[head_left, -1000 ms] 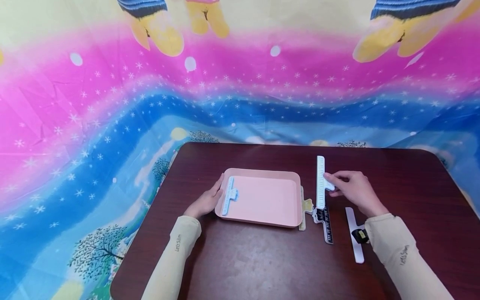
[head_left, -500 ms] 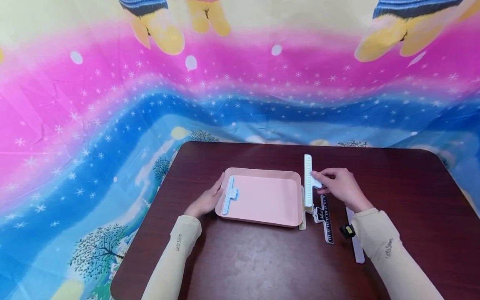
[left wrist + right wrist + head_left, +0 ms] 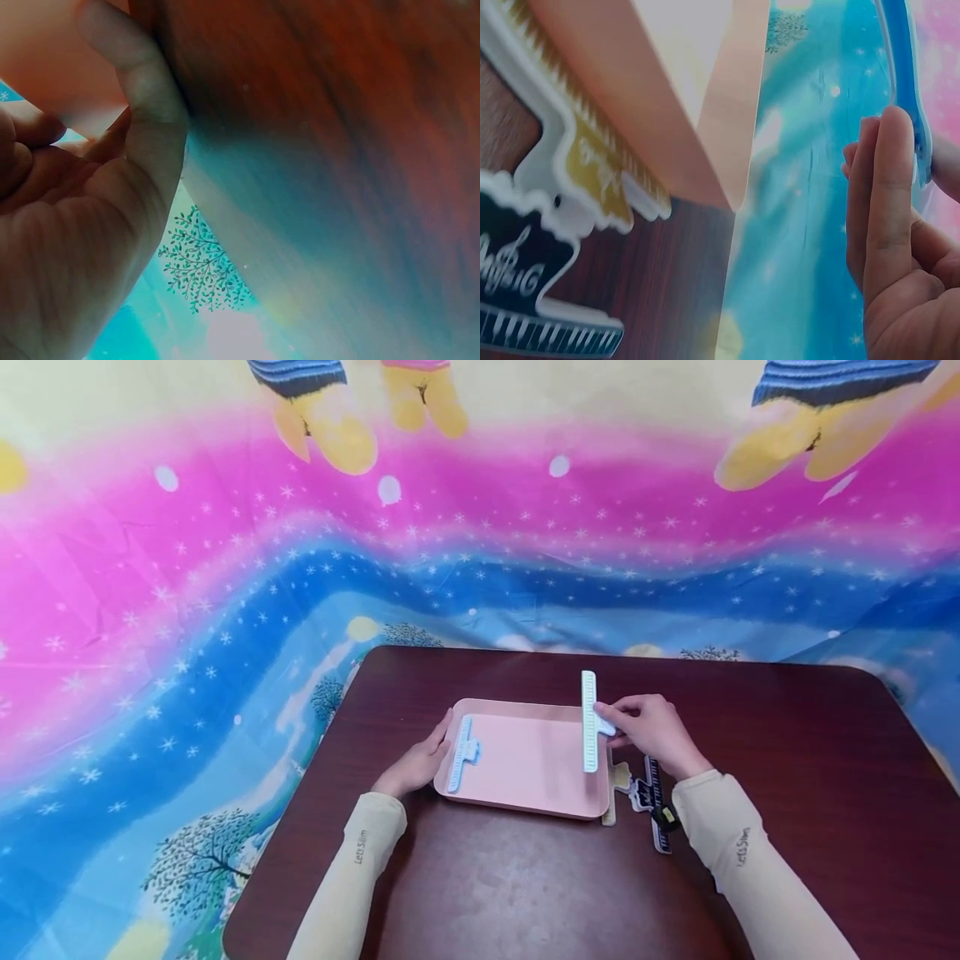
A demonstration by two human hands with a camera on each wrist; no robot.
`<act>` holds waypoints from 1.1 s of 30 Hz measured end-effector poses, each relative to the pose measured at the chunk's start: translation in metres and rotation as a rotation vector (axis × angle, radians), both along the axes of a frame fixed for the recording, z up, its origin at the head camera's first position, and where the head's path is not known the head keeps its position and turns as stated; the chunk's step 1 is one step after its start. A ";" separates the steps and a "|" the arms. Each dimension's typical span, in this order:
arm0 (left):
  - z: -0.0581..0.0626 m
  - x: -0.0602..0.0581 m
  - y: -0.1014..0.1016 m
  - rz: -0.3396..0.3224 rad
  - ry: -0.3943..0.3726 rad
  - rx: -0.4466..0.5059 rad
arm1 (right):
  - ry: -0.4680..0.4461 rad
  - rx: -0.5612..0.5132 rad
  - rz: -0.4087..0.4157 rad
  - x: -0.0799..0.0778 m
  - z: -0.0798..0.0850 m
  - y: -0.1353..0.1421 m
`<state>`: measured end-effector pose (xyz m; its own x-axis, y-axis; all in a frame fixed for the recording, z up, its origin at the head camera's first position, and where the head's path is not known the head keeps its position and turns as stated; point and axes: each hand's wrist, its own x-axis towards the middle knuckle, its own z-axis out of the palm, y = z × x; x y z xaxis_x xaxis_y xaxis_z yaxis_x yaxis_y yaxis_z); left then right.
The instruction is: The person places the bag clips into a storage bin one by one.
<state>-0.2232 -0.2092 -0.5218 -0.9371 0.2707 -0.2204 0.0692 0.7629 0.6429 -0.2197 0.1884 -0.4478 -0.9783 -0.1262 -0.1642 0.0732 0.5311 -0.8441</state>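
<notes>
In the head view, my left hand [image 3: 415,766] rests against the left wall of a shallow pink tray [image 3: 525,808]. The left wrist view shows its thumb along the tray's outer side. My right hand [image 3: 656,731] pinches a pale blue-white music clip [image 3: 589,722] by its handle, between thumb and fingers. That clip has a piano-key bar, held upright above the tray's right part. Its blue side [image 3: 905,60] shows in the right wrist view. Inside the tray, at the left, lies a light blue clip [image 3: 460,754].
Just right of the tray lie a yellow clip [image 3: 600,154] and a black piano-key clip [image 3: 510,262]. The right sleeve [image 3: 723,827] hides the table beyond them. A dark wooden table [image 3: 525,893] carries everything, with a colourful printed cloth [image 3: 480,527] behind.
My right hand has moved left with the pinched clip, from above the black clip to over the tray's right part. The right forearm now covers the lilac clip. The left hand stays put.
</notes>
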 end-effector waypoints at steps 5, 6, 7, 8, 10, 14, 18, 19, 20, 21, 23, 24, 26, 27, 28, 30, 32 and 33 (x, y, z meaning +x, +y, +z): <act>-0.002 0.001 0.002 -0.006 -0.013 -0.010 | -0.013 0.009 0.001 -0.001 -0.001 -0.009; -0.002 0.001 0.002 -0.005 -0.016 -0.006 | -0.007 0.010 0.002 -0.001 -0.001 -0.012; -0.001 0.001 0.002 -0.002 -0.015 -0.001 | -0.003 0.006 0.002 -0.002 -0.002 -0.014; 0.000 0.002 0.002 0.000 -0.013 0.000 | -0.001 -0.004 0.004 -0.003 -0.002 -0.017; 0.001 0.003 0.002 0.003 -0.006 0.005 | -0.003 -0.026 0.008 -0.006 -0.003 -0.023; 0.003 0.005 0.000 0.014 -0.016 -0.001 | -0.033 -0.063 0.019 -0.009 -0.006 -0.035; 0.003 0.005 -0.001 0.007 -0.018 -0.012 | -0.047 -0.054 0.024 -0.012 -0.006 -0.045; 0.003 0.005 -0.001 0.004 -0.014 -0.012 | -0.045 -0.047 0.026 -0.013 -0.006 -0.047; 0.003 0.004 -0.001 0.000 -0.011 -0.009 | -0.044 -0.043 0.028 -0.014 -0.005 -0.049; 0.003 0.004 0.000 -0.003 -0.010 -0.005 | -0.047 -0.045 0.024 -0.015 -0.005 -0.051; 0.003 0.002 0.000 -0.002 -0.012 0.006 | -0.043 -0.047 0.027 -0.017 -0.004 -0.055; 0.003 0.002 0.000 -0.002 -0.011 0.009 | -0.044 -0.052 0.028 -0.018 -0.004 -0.057; 0.002 0.001 0.000 -0.002 -0.010 0.008 | -0.053 -0.061 0.031 -0.020 -0.005 -0.062; 0.002 0.001 0.000 -0.001 -0.011 0.008 | -0.059 -0.069 0.033 -0.020 -0.006 -0.064; 0.002 0.001 0.000 0.000 -0.009 0.005 | -0.061 -0.071 0.039 -0.021 -0.007 -0.067; 0.001 0.000 -0.001 -0.004 -0.003 -0.001 | -0.070 -0.085 0.045 -0.023 -0.008 -0.073; 0.001 0.000 -0.001 -0.007 -0.005 0.001 | -0.070 -0.093 0.047 -0.023 -0.008 -0.080; 0.002 0.000 0.000 -0.008 -0.006 0.002 | -0.066 -0.095 0.051 -0.024 -0.007 -0.082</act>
<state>-0.2229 -0.2096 -0.5201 -0.9336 0.2782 -0.2257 0.0708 0.7610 0.6449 -0.2436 0.1060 -0.4550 -0.9577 -0.1934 -0.2133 0.1056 0.4533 -0.8851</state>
